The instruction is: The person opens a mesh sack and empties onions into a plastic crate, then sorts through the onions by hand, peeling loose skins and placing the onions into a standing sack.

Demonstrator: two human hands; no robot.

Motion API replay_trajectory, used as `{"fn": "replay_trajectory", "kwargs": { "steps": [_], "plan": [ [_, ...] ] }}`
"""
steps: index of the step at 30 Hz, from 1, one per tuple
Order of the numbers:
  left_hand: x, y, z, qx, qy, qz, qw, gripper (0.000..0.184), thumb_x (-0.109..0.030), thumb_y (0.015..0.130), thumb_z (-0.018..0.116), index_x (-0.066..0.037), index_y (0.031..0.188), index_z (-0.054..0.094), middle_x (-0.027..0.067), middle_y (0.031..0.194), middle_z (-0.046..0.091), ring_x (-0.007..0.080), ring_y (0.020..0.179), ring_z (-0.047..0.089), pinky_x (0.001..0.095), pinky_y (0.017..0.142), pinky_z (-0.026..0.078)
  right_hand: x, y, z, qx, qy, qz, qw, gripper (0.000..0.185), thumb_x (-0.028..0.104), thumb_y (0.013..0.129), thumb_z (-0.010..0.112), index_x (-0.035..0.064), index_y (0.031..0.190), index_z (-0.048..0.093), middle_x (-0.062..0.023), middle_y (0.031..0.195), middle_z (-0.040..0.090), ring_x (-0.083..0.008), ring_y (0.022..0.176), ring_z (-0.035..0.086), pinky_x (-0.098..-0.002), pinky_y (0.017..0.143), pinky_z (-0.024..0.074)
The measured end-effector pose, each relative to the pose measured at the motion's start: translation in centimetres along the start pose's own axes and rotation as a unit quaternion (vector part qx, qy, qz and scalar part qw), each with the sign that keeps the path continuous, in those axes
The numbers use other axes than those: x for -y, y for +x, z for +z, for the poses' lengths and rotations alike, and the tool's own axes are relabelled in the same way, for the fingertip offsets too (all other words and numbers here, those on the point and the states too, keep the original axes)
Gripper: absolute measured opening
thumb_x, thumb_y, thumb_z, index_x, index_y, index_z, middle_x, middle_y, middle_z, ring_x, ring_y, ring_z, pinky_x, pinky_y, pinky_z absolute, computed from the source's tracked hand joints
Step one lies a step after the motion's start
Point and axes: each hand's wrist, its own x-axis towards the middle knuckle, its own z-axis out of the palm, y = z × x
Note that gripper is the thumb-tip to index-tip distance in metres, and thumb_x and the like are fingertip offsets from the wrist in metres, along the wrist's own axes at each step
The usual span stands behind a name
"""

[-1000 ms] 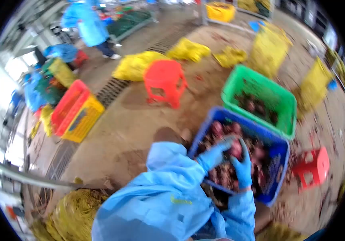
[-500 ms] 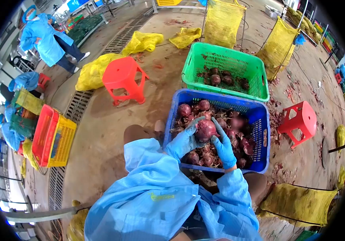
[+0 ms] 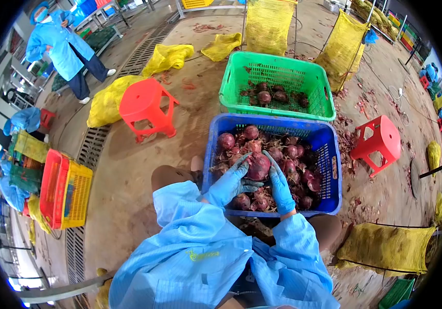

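Note:
Both hands wear blue gloves and hold one large red onion (image 3: pixel 258 166) between them, above the blue crate (image 3: pixel 336 177). My left hand (image 3: pixel 232 184) cups the onion from the left, fingers curved against it. On the onion's right side rests my right hand (image 3: pixel 281 187), its fingers pointing up along the skin. Several other red onions (image 3: pixel 226 141) and loose dry skins fill the blue crate around the hands. Directly behind it, a green crate (image 3: pixel 277 110) contains several darker onions (image 3: pixel 264 97).
Red stools stand left (image 3: pixel 148 108) and right (image 3: pixel 379 144) of the crates. Yellow mesh bags (image 3: pixel 108 100) lie behind the left stool. Others hang on frames (image 3: pixel 270 26). A co-worker in blue (image 3: pixel 60 49) stands back left. Red and yellow crates (image 3: pixel 69 190) are at left.
The view has steadied and shifted, so the crates appear a little further left. The onion remains between both hands, and the co-worker's raised hand now shows near the chest.

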Motion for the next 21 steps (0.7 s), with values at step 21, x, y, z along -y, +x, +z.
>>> {"fn": "replay_trajectory", "kwargs": {
  "steps": [21],
  "plan": [
    [3.1, 4.1, -2.7, -0.144, 0.535, 0.124, 0.823, 0.036, -0.022, 0.094, 0.035, 0.000, 0.112, 0.056, 0.0169, 0.112, 0.058, 0.0287, 0.102, 0.055, 0.0355, 0.092, 0.041, -1.6, -1.1, 0.9, -0.111, 0.042, 0.004, 0.993, 0.061, 0.016, 0.077, 0.068, 0.0038, 0.129, 0.039, -0.0090, 0.123, 0.048, -0.0178, 0.111, 0.046, -0.0310, 0.097, 0.0368]
  ]
}}
